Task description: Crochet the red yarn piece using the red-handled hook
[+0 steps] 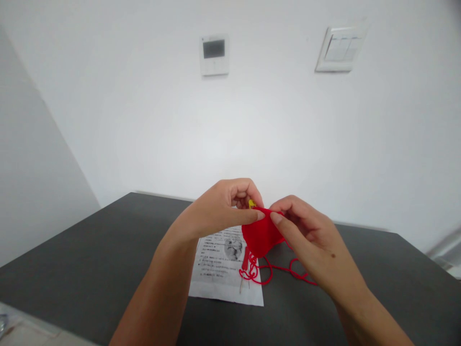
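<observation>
A piece of red crochet work (261, 235) hangs between my two hands, raised above the dark table. My left hand (234, 202) pinches its upper left edge between thumb and fingers. Beside those fingertips a small yellow clip, perhaps a stitch marker (252, 203), sits at the top edge. My right hand (306, 230) pinches the upper right edge close by. Loose red yarn (295, 275) curls below and runs right, under my right hand. A tool with a red handle (245, 258) and thin metal shaft lies among the yarn loops; its tip is too small to make out.
A printed sheet of paper (216, 283) with a grey picture lies under the yarn on the dark table (90, 250). Behind the table rises a white wall (144, 120), bearing a small panel with a screen (214, 56) and a light switch (340, 49).
</observation>
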A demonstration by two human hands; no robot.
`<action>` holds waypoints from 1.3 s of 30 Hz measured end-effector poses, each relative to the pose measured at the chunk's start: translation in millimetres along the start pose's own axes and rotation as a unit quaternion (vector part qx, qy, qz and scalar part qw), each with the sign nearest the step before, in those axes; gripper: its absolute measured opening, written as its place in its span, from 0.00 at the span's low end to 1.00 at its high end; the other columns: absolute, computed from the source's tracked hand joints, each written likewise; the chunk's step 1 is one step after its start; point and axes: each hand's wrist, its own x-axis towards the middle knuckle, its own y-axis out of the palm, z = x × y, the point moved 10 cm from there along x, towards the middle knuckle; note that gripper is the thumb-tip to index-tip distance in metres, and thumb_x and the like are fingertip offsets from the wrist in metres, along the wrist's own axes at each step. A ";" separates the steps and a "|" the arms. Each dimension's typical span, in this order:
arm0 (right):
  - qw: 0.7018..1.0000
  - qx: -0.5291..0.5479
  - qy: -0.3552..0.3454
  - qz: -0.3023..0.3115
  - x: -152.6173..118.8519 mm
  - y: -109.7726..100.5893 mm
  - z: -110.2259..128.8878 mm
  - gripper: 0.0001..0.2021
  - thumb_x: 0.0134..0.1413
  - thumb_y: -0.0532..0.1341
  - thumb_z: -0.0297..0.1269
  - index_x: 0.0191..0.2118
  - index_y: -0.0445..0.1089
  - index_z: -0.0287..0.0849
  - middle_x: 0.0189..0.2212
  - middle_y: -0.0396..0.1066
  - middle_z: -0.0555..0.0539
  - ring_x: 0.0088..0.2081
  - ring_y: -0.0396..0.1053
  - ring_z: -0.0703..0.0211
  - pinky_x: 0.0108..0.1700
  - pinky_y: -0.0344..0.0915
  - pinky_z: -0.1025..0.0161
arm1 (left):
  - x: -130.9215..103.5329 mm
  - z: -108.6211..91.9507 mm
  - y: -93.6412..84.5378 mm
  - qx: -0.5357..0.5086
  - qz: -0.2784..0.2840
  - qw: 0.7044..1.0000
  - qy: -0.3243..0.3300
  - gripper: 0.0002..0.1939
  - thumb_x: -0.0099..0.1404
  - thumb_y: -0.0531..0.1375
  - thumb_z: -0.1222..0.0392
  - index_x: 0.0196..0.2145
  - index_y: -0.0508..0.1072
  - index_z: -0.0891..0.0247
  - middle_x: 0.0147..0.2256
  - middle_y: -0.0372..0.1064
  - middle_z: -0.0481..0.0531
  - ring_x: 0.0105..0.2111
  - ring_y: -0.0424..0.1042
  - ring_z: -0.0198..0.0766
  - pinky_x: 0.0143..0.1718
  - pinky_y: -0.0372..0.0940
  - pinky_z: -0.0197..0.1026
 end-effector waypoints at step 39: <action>0.999 -0.033 -0.023 -0.018 -0.4 -4.0 4.2 0.07 0.60 0.54 0.35 0.33 0.69 0.42 0.25 0.70 0.50 0.25 0.64 0.63 0.26 0.58 0.67 | -0.2 -3.9 1.4 -0.001 0.006 1.000 0.007 0.08 0.56 0.62 0.63 0.36 0.71 0.64 0.26 0.65 0.46 0.26 0.64 0.30 0.28 0.58 0.34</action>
